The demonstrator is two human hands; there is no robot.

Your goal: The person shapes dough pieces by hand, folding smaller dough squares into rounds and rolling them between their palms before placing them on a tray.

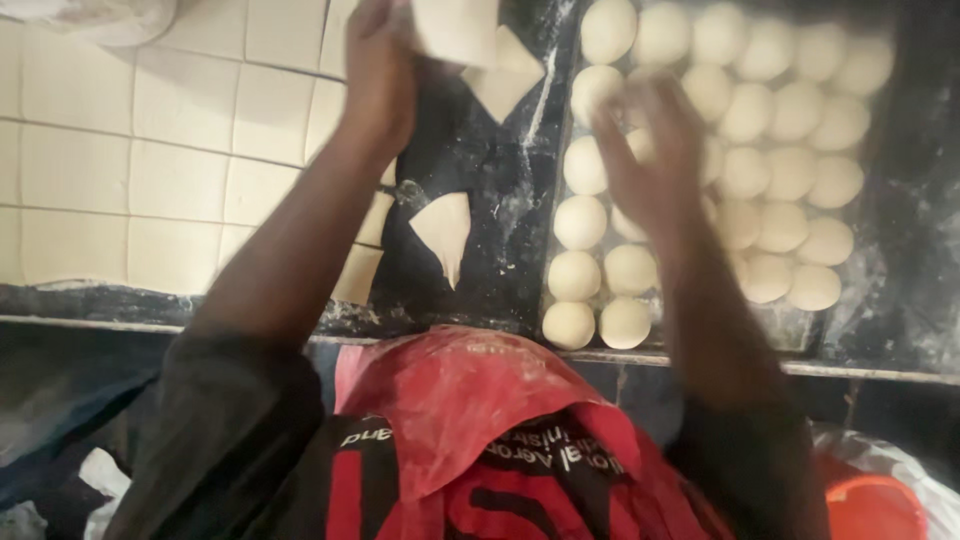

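My left hand [380, 70] is raised at the top centre and grips a pale square piece of dough [455, 30] by its edge. My right hand [650, 160] hovers, blurred, above a dark tray [800, 330] packed with several round dough balls [790, 170]; its fingers are curled, and I cannot tell whether it holds one. A sheet of rolled dough cut into squares [150, 170] covers the left of the dark floured counter [470, 150]. Two loose triangular dough offcuts [445, 230] lie on the counter between my arms.
A red plastic apron [470, 400] covers my front below the counter's edge. An orange bucket [870, 505] in clear plastic sits at the lower right. A pale bag or cloth [90, 15] lies at the top left corner.
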